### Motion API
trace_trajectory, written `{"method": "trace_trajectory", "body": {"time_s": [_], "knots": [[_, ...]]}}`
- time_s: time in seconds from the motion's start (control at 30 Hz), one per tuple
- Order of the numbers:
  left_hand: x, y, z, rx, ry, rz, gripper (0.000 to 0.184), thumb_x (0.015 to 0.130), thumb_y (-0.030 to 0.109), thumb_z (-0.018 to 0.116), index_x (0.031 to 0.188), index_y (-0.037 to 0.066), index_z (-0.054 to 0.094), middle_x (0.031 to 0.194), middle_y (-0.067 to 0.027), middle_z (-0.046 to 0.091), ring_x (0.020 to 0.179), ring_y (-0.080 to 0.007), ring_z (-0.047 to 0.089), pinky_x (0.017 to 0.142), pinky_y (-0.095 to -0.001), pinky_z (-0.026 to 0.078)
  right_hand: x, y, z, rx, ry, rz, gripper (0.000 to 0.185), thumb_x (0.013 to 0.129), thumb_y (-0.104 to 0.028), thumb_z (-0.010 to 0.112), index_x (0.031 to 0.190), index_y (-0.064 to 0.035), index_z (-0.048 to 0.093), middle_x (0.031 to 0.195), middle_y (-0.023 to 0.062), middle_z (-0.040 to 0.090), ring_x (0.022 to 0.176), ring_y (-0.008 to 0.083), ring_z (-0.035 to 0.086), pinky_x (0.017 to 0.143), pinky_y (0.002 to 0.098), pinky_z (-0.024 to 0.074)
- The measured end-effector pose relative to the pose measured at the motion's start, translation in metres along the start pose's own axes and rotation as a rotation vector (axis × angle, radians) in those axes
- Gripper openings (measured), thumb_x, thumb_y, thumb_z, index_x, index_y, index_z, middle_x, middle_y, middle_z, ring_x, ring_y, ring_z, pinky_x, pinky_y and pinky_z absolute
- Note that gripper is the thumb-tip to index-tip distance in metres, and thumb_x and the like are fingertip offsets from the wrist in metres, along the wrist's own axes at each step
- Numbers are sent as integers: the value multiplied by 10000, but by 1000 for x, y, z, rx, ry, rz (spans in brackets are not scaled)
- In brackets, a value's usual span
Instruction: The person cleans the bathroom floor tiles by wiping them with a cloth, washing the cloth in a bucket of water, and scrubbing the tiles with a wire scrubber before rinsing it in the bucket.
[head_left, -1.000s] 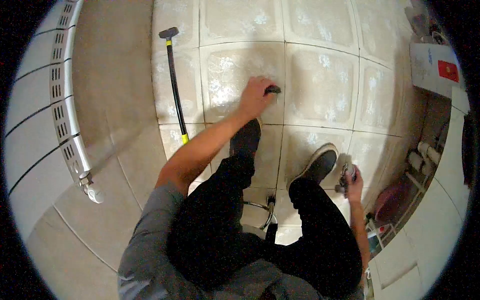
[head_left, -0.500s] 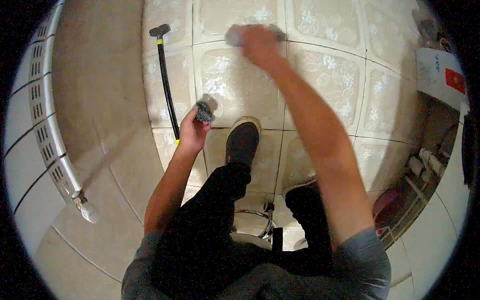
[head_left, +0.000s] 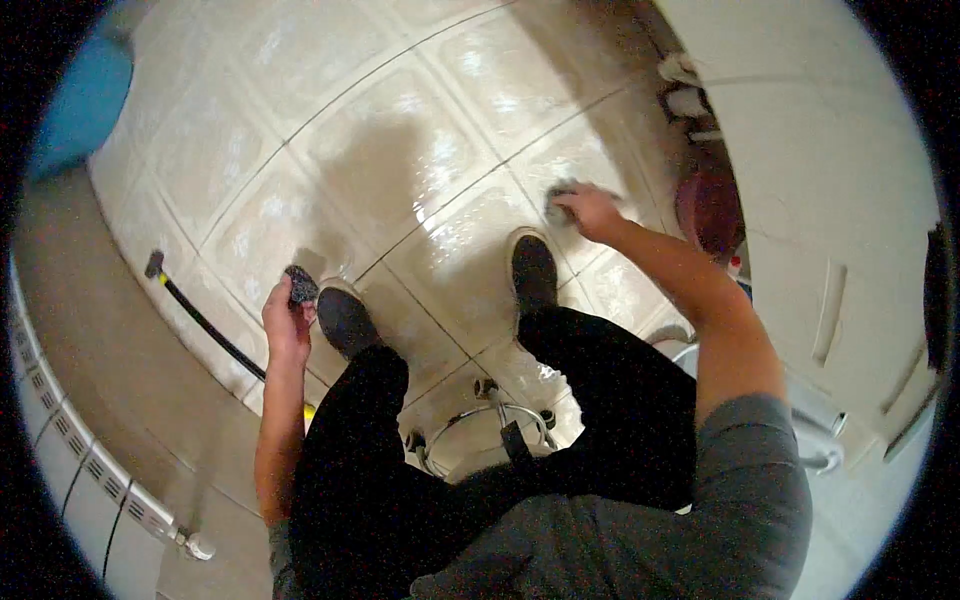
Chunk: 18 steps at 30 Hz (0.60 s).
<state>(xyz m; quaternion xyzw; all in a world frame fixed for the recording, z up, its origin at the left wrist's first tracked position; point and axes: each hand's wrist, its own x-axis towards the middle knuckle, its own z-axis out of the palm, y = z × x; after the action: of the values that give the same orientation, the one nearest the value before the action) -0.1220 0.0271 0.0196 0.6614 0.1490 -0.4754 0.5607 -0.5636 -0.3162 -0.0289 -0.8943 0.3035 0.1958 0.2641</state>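
My left hand (head_left: pixel 286 318) grips a dark, rough scrubbing pad (head_left: pixel 301 286) beside the toe of my left shoe (head_left: pixel 347 322). Farther right, my right hand (head_left: pixel 592 212) is closed on a grey cloth-like thing (head_left: pixel 560 203), blurred by motion, against the tiled floor (head_left: pixel 450 215). It is just beyond my right shoe (head_left: pixel 533 270). Wet, shiny patches show on the tiles between the shoes and ahead of them.
A black-handled tool (head_left: pixel 210 330) lies on the floor at left, near a white radiator (head_left: pixel 75 450). A blue object (head_left: pixel 88 100) is at upper left. White pipes (head_left: pixel 686 102), a dark red basin (head_left: pixel 708 215) and a pale cabinet (head_left: pixel 800 200) are at right. A wheeled stool base (head_left: pixel 485 412) stands between my legs.
The view has turned toward the right. My right hand has come back from far ahead to near my right shoe, still with the grey thing. My left hand keeps the dark pad.
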Motion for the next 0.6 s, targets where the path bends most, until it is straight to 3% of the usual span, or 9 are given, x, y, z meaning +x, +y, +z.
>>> {"method": "trace_trajectory", "body": {"time_s": [0.03, 0.17, 0.27, 0.33, 0.4, 0.47, 0.53, 0.57, 0.6], "knots": [[-5, 5, 18, 23, -23, 11, 211, 976, 292, 600, 964, 83, 620, 769, -19, 616, 599, -116, 543, 512, -239, 424, -37, 14, 2, -103, -69, 215, 512, 786, -199, 729, 1283, -193, 603, 1300, 105, 578, 1187, 363, 539, 1021, 479, 437], [-57, 39, 76, 408, -269, 78, 225, 971, 298, 622, 957, 74, 621, 778, -14, 620, 631, -106, 561, 541, -239, 441, -152, 16, 24, 143, 71, 373, 545, 791, -134, 725, 1315, -101, 577, 1241, 202, 576, 1118, 344, 577, 968, 388, 478], [-72, 32, 132, 633, -450, 73, 241, 969, 298, 630, 987, 58, 629, 807, -10, 630, 670, -92, 578, 587, -233, 473, -174, -2, 69, 481, 594, 519, 607, 749, -198, 750, 1313, -64, 571, 1138, 215, 634, 1026, 340, 635, 926, 393, 502], [-87, 16, 177, 800, -571, 77, 242, 965, 291, 636, 1017, 55, 636, 829, -12, 639, 708, -93, 591, 617, -238, 487, -168, -3, 108, 574, 424, 737, 608, 755, -332, 769, 1270, -57, 601, 1133, 236, 619, 1012, 330, 631, 914, 411, 508], [-81, -15, 212, 850, -624, 80, 272, 956, 286, 648, 1071, 42, 618, 914, -29, 644, 783, -113, 618, 648, -265, 505, -164, -41, 104, 452, 286, 984, 620, 779, -414, 755, 1262, -56, 601, 1199, 242, 582, 1048, 342, 607, 917, 427, 506], [-88, -57, 253, 750, -640, 61, 334, 947, 275, 661, 1153, 26, 577, 1011, -49, 634, 860, -141, 633, 680, -288, 519, -164, -54, 94, 312, 706, 702, 548, 820, -324, 751, 1271, -59, 588, 1272, 207, 551, 1099, 327, 588, 918, 426, 505], [-96, -97, 291, 727, -707, 22, 389, 944, 260, 664, 1217, 16, 532, 1075, -79, 622, 935, -174, 639, 734, -327, 543, -154, -74, 63, 786, 780, 419, 433, 853, -156, 727, 1248, -45, 592, 1263, 156, 558, 1089, 280, 592, 900, 366, 511], [-96, -121, 305, 595, -741, -79, 383, 945, 257, 661, 1213, 13, 535, 1071, -84, 625, 937, -181, 641, 752, -335, 550, -151, -82, 44, 787, 778, 439, 433, 853, -156, 727, 1248, -45, 592, 1263, 156, 558, 1089, 280, 592, 900, 366, 511], [-94, -143, 318, 461, -767, -176, 378, 946, 254, 659, 1208, 11, 537, 1068, -89, 628, 940, -189, 644, 770, -344, 558, -146, -86, 27, 919, 743, 297, 398, 855, -94, 712, 1233, -42, 600, 1247, 139, 562, 1066, 249, 594, 874, 335, 509]]}}
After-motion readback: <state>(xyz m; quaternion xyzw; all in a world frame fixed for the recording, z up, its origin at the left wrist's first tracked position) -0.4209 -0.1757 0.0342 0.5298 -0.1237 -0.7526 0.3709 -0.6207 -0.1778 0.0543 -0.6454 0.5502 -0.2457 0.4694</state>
